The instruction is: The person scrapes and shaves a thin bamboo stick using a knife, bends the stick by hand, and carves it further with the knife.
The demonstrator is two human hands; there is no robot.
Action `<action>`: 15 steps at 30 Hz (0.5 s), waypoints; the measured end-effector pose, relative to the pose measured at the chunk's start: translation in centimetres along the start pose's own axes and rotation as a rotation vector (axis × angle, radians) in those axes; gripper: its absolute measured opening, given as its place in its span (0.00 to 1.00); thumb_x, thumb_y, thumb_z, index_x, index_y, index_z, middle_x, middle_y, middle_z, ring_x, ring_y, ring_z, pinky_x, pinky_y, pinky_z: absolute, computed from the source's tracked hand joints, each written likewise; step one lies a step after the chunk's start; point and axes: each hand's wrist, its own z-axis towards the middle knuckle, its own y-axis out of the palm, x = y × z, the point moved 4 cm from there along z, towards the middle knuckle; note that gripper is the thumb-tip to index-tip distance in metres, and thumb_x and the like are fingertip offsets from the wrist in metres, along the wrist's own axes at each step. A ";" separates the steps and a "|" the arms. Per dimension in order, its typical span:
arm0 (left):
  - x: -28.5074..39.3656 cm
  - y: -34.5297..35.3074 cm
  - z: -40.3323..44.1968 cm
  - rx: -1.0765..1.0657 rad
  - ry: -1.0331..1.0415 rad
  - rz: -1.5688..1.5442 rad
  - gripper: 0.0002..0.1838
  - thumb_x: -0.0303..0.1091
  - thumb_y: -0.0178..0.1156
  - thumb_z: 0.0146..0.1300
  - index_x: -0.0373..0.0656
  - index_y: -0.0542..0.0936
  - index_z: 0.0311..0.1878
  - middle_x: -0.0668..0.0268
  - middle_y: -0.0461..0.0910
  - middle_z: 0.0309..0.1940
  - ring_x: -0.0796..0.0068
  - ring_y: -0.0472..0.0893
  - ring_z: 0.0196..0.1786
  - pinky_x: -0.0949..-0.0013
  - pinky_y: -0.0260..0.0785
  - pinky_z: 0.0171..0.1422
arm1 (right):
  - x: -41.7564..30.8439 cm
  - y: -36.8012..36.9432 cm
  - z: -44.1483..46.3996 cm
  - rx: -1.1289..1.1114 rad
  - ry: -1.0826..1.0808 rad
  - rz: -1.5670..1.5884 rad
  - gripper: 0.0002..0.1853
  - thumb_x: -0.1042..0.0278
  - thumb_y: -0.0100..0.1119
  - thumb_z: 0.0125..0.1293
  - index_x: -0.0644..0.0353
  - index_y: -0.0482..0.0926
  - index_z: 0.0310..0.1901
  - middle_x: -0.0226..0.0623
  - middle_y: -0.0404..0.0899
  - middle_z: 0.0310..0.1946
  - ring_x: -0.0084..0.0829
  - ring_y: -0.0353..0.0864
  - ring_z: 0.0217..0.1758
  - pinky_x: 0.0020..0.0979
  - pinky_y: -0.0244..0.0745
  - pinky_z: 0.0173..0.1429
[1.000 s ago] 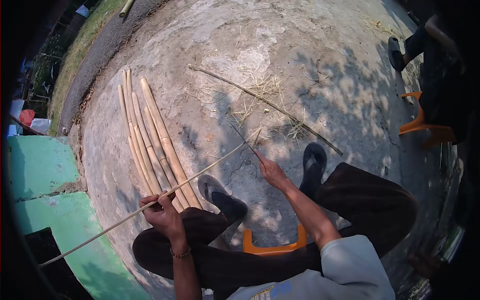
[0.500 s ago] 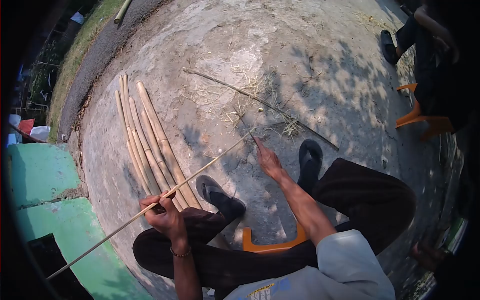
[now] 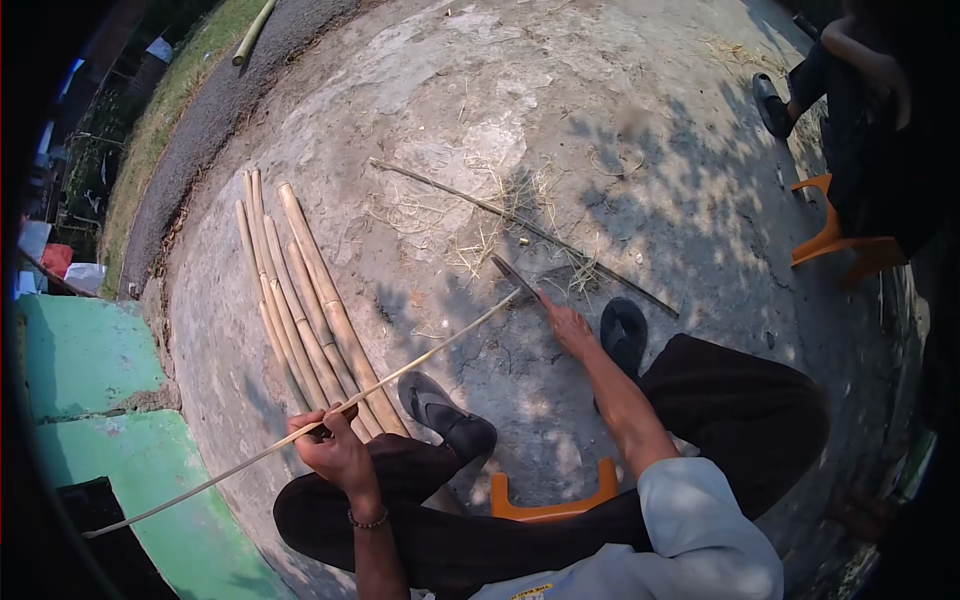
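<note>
My left hand (image 3: 338, 452) is closed around a long thin bamboo strip (image 3: 440, 347), which slants from the lower left up to the middle of the view. In my right hand (image 3: 572, 332) is the handle of a knife (image 3: 515, 275). Its dark blade points up and left, close to the strip's far end; whether they touch is hard to tell. Several split bamboo poles (image 3: 325, 275) lie side by side on the ground beyond my left hand. Thin shavings (image 3: 480, 240) are scattered on the ground beyond the blade.
A long dark stick (image 3: 520, 222) crosses the shavings. An orange stool (image 3: 550, 510) is beneath me. At the right, another person's sandalled foot (image 3: 775, 108) is near an orange stool (image 3: 828, 235). Green painted concrete (image 3: 90, 360) is at the left.
The knife has turned and its blade shows broader now, near the strip's far end. My right hand has shifted slightly right and down. The strip remains in my left hand.
</note>
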 end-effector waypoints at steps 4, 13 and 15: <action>1.3 0.7 -0.3 0.033 -0.020 -0.033 0.06 0.21 0.53 0.67 0.36 0.67 0.43 0.58 0.75 0.36 0.66 0.86 0.39 0.63 0.86 0.48 | -4.5 -2.4 -4.0 0.160 -0.057 0.260 0.31 0.67 0.47 0.77 0.39 0.55 0.79 0.61 0.82 0.47 0.62 0.82 0.50 0.54 0.77 0.54; 0.7 1.4 -2.0 -0.164 -0.017 0.053 0.06 0.18 0.55 0.64 0.35 0.68 0.41 0.63 0.70 0.40 0.65 0.85 0.49 0.65 0.81 0.57 | -5.2 2.9 -5.6 -0.103 -0.329 0.259 0.29 0.66 0.49 0.78 0.41 0.58 0.78 0.56 0.82 0.41 0.60 0.82 0.45 0.53 0.75 0.48; 0.5 1.2 -2.4 -0.203 -0.033 0.008 0.06 0.17 0.55 0.65 0.35 0.69 0.41 0.63 0.71 0.40 0.64 0.85 0.50 0.66 0.81 0.57 | -5.4 4.2 -5.1 -0.143 -0.215 0.200 0.28 0.64 0.48 0.78 0.37 0.59 0.77 0.55 0.82 0.46 0.61 0.82 0.47 0.54 0.77 0.50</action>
